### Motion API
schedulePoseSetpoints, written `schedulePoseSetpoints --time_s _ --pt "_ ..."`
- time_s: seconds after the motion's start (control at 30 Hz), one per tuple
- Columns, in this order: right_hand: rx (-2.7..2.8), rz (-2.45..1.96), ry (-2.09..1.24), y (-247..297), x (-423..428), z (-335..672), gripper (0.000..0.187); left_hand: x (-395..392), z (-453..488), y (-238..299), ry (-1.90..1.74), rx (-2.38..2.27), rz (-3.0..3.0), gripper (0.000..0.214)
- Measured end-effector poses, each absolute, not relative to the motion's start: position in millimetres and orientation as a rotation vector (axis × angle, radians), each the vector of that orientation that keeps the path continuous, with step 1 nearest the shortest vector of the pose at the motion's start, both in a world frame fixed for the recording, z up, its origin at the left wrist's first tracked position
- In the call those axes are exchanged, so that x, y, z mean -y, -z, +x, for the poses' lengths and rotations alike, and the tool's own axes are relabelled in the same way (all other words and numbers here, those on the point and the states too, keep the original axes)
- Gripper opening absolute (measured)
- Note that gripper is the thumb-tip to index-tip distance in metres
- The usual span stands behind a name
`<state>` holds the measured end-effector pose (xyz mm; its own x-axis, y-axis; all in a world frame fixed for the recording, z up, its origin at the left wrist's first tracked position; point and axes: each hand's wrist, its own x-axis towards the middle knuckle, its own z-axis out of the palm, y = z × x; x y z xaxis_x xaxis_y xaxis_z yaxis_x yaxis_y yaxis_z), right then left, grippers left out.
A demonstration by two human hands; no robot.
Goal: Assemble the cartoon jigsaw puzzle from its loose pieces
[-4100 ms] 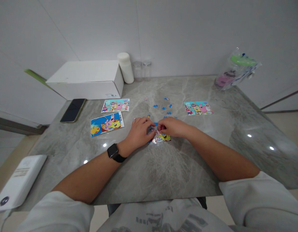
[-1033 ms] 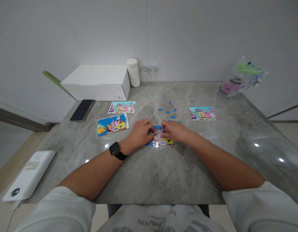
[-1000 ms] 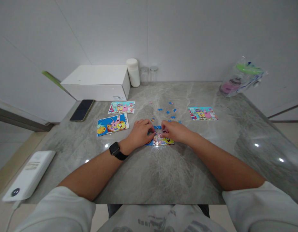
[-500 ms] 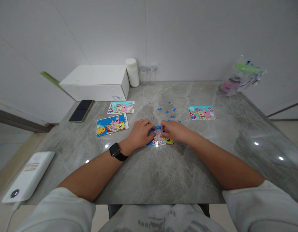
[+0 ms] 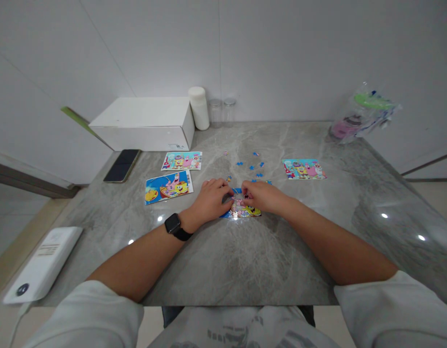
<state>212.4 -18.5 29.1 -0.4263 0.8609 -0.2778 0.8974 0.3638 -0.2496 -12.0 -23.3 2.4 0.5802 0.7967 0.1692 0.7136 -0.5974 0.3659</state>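
Note:
A partly covered jigsaw puzzle [image 5: 239, 210] with a bright cartoon picture lies flat on the grey table in front of me. My left hand [image 5: 212, 200], with a black watch on its wrist, rests over the puzzle's left side; thumb and forefinger are apart and touch it. From the right, my right hand [image 5: 261, 195] reaches onto the puzzle's upper right part with thumb and fingers pinched together. What sits in that pinch is hidden by the fingers. Several loose blue puzzle pieces [image 5: 251, 167] are scattered just beyond my hands.
Left of my hands lie a blue picture card [image 5: 168, 187] and a second card [image 5: 182, 161]; another card [image 5: 305, 169] is at right. Farther back stand a white box [image 5: 140, 137], a white bottle [image 5: 199, 108] and two clear glasses [image 5: 229, 112]. A phone [image 5: 122, 166], white device [image 5: 45, 263] and plastic bag [image 5: 361, 116] flank them.

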Motion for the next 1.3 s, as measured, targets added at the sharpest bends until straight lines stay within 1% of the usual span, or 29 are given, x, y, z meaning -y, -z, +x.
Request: schedulePoseSetpoints --time_s 0.43,1.07,1.3 --pt "-2.501 1.627 0.567 -30.8 18.4 212.1 0.029 20.6 -7.4 -2.4 -0.484 -1.248 2.538 0.019" --pt "-2.495 1.626 0.572 -31.0 18.4 211.1 0.03 17.9 -6.3 -1.3 -0.486 -1.268 2.56 0.022" --pt "-2.489 1.624 0.582 -32.7 18.5 211.4 0.029 18.2 -5.0 -3.6 -0.48 -1.263 2.537 0.019"
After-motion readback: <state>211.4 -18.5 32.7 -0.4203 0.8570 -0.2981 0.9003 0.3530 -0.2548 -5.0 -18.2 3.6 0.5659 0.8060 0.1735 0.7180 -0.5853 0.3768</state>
